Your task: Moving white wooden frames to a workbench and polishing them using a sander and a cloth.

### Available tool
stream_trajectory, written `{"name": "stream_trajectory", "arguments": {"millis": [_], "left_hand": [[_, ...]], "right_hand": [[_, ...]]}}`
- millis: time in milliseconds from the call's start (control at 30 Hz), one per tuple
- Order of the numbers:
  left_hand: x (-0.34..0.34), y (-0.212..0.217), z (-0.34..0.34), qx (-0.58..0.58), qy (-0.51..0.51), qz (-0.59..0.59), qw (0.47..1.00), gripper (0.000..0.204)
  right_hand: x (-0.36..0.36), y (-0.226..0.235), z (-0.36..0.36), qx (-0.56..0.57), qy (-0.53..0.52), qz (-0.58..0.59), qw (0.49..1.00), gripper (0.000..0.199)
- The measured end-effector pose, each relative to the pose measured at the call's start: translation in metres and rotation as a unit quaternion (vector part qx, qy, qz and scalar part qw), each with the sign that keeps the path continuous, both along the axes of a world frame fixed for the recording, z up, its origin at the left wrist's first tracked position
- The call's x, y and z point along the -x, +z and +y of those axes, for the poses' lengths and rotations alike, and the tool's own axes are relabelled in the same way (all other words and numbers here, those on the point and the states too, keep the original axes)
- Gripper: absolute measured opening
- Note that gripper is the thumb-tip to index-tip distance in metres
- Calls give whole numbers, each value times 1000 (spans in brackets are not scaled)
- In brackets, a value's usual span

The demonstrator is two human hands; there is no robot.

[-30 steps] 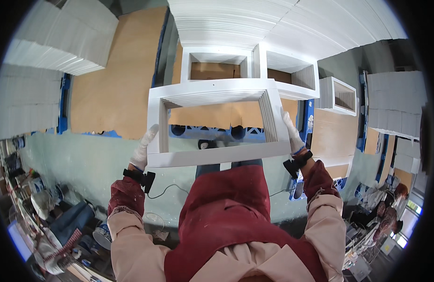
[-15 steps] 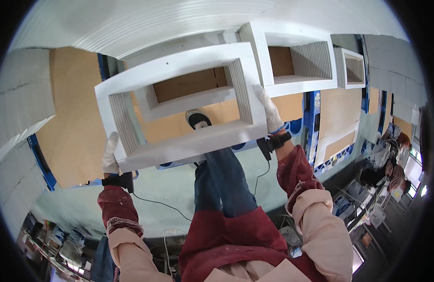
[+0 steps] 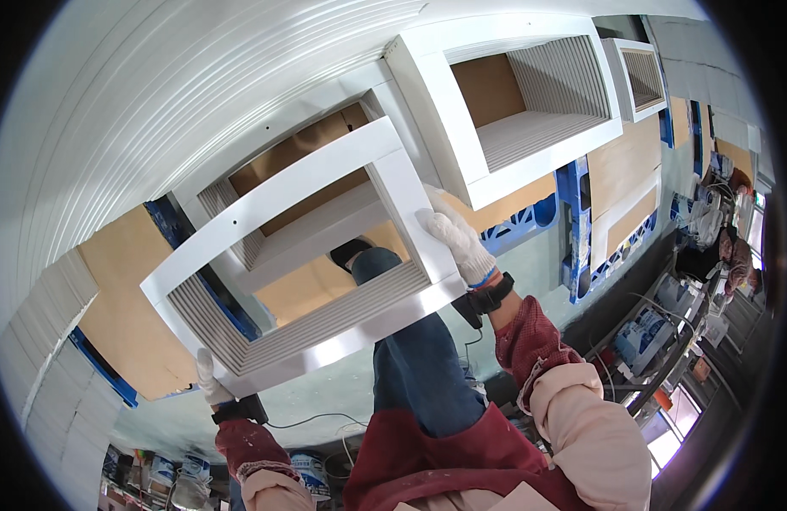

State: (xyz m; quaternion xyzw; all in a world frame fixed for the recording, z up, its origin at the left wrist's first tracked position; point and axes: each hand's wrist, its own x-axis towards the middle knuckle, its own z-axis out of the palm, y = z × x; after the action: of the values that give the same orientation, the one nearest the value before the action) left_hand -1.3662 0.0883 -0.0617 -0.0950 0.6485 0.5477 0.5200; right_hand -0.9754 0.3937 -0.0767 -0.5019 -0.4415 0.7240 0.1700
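Between my two gloved hands is a white rectangular frame (image 3: pixel 423 289), open in the middle with grooved inner sides. My left hand (image 3: pixel 209 376) is closed on its near left corner. On the right side piece, my right hand (image 3: pixel 457 238) grips the frame with its fingers bent over the edge. Both gloves are white knit. Under the held frame lies another white frame (image 3: pixel 325 232), partly hidden, its inner sides also ribbed. Just beyond my right hand stands a stack of similar white frames (image 3: pixel 449 115), its hollow inside showing brown board at the bottom.
A smaller stack of white frames (image 3: pixel 615 77) stands farther right. Long white ribbed stacks (image 3: pixel 155 94) line the far side. Brown boards (image 3: pixel 121 298) rest on blue pallets (image 3: pixel 572 221). Buckets and clutter (image 3: pixel 645 328) stand at the right; a cable hangs by my left wrist.
The held frame has tilted, its right side now farther away, and moved left and nearer in view. My hands keep their grip. The stacks appear shifted and larger as my view moves closer.
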Motion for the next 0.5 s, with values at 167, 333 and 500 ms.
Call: {"name": "stream_trajectory", "arguments": {"millis": [167,333,500], "left_hand": [[11,-15,1,-8,-18,12,1000,73],[9,-17,55,-5,32,4,999,80],[30,-36,78,-42,14,-1,999,77]], "right_hand": [[10,1,15,22,-11,-8,1000,94],[9,-15,27,18,-81,-15,996,89],[27,-24,41,79,-108,-53,990,90]]}}
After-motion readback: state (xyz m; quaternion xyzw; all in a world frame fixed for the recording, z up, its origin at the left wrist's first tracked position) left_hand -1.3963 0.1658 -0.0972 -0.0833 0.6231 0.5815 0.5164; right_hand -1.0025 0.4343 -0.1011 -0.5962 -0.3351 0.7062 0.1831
